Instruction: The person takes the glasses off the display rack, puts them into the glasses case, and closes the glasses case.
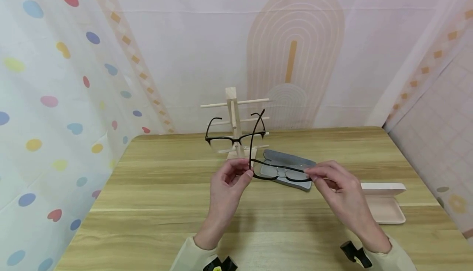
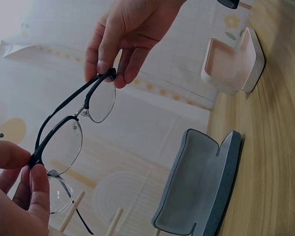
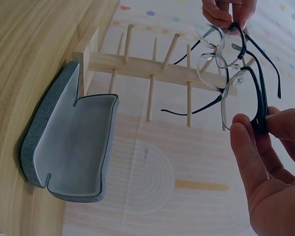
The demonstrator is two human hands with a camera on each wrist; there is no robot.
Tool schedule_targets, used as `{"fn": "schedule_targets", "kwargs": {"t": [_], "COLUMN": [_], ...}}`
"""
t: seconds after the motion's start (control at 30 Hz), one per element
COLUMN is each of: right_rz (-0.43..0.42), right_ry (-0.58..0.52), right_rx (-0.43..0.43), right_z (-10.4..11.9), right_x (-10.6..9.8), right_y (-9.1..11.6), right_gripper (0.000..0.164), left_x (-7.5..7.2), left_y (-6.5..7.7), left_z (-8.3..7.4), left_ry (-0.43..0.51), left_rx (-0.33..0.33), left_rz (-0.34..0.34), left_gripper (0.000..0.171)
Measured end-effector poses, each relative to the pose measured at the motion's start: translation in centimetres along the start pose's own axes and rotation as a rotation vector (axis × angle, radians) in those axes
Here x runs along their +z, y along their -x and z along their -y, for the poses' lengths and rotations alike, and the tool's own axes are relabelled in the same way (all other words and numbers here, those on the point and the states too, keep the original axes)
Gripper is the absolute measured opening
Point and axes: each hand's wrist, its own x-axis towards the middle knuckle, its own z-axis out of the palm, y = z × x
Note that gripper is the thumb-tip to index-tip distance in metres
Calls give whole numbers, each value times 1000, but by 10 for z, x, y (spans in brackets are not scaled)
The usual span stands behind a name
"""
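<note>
A pair of black half-rim eyeglasses (image 1: 265, 177) is held up between both hands over the table. My left hand (image 1: 229, 189) pinches the frame's left end near the hinge with thumb and fingers. At the opposite end, my right hand (image 1: 343, 193) pinches the other hinge corner. One temple stands out from the left end; the second lies folded along the frame, as the left wrist view shows of the eyeglasses (image 2: 54, 132). Behind them, an open grey glasses case (image 1: 290, 157) lies on the table, partly covered by the lenses in the head view.
A wooden display stand (image 1: 230, 94) with several pegs rises at the table's back, with another black-framed pair of glasses (image 1: 221, 138) on it. An open pale pink case (image 1: 386, 211) lies right of my right hand. A patterned curtain (image 1: 184, 49) hangs behind the wooden table (image 1: 148, 205).
</note>
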Motion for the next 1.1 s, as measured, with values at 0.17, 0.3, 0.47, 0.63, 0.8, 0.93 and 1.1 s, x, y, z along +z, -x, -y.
{"fn": "schedule_targets", "kwargs": {"t": [0.17,0.3,0.47,0.63,0.8,0.93,1.1], "right_rz": [7,19,28,30,36,35,32], "right_ry": [6,4,9,29,40,36,22], "right_rx": [-9,-11,-16,-9,-2,-7,-13], "right_z": [0,-1,-2,-1,-1,-1,-1], "right_x": [0,0,0,1,1,1,3], "right_y": [-1,-1,-1,0,1,1,2], "right_gripper": [33,34,35,36,37,37,37], "left_x": [0,-1,-1,-1,-2,-3,-5], "left_y": [0,0,1,1,1,1,1], "left_z": [0,1,1,1,3,4,5], "left_ry": [-6,-16,-19,-13,-29,-56,-114], "left_rx": [2,1,-5,-8,-7,-5,-3], "left_rz": [2,5,7,9,13,18,33], "left_gripper": [24,23,22,22,21,21,19]}}
